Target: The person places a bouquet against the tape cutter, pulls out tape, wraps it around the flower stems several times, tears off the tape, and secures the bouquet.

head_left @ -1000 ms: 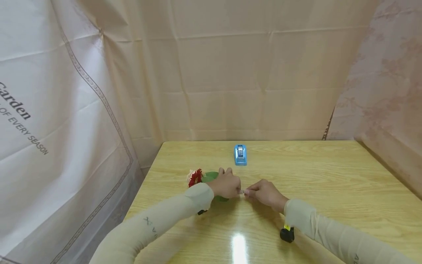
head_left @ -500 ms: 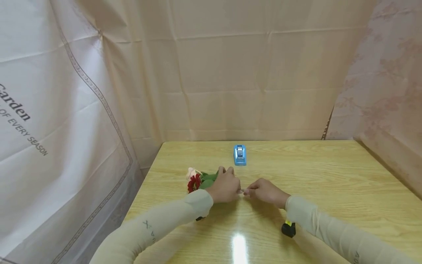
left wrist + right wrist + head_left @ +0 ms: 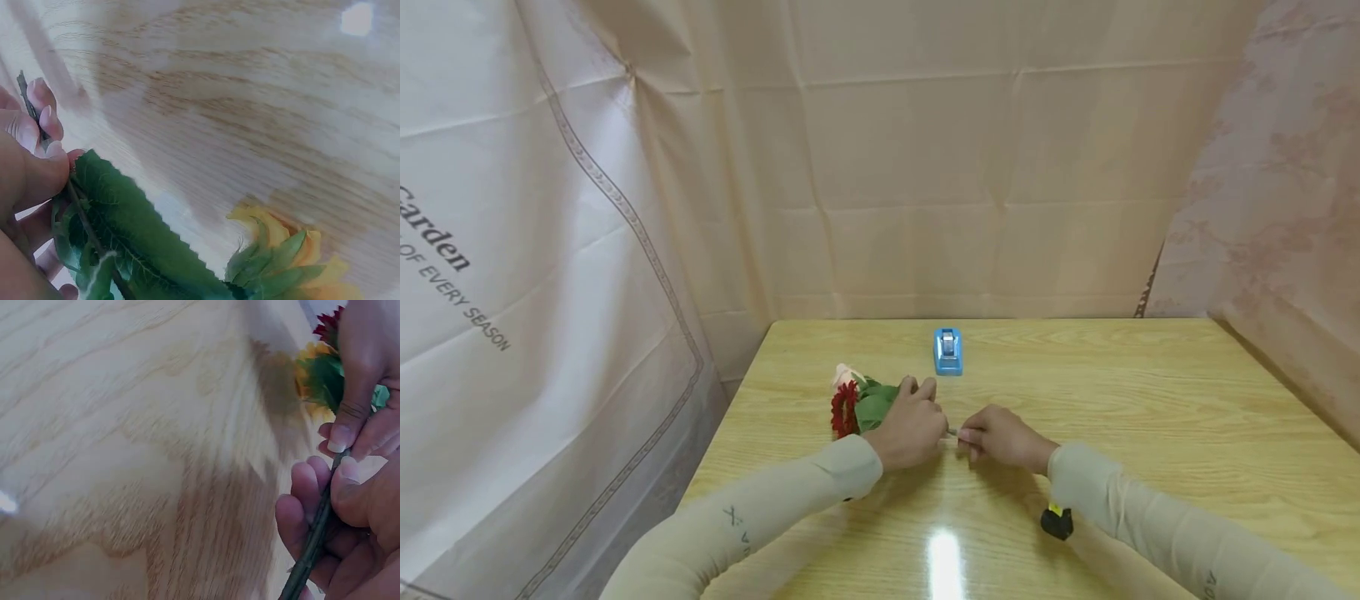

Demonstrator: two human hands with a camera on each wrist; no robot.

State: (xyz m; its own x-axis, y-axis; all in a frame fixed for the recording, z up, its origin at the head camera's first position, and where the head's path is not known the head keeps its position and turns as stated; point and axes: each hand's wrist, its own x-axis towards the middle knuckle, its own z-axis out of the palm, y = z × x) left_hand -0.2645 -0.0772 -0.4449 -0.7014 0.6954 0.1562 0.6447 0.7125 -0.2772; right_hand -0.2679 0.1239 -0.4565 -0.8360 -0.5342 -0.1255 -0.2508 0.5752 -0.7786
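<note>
My left hand (image 3: 910, 429) holds a small bunch of flowers by the stems, thumb and fingers closed just below the leaves. A red flower (image 3: 844, 410) and a pale pink rose (image 3: 847, 375) stick out to its left, beside green leaves (image 3: 875, 408). The left wrist view also shows a yellow-orange flower (image 3: 281, 256) and a large serrated leaf (image 3: 137, 219). Lower down, close against the left fingertips, my right hand (image 3: 1006, 437) pinches the dark green stems (image 3: 315, 537) between thumb and curled fingers. Most of the stem length is hidden by the hands in the head view.
Behind the hands, a blue tape dispenser (image 3: 948, 352) stands near the back of the wooden table (image 3: 1112, 375). A black wrist camera (image 3: 1057, 522) hangs under the right sleeve. Cloth drapes (image 3: 895, 192) enclose the back and both sides.
The bunch has turned in the left hand, so the red flower and the leaves show more and the rose has shifted up. Both hands stay nearly in place.
</note>
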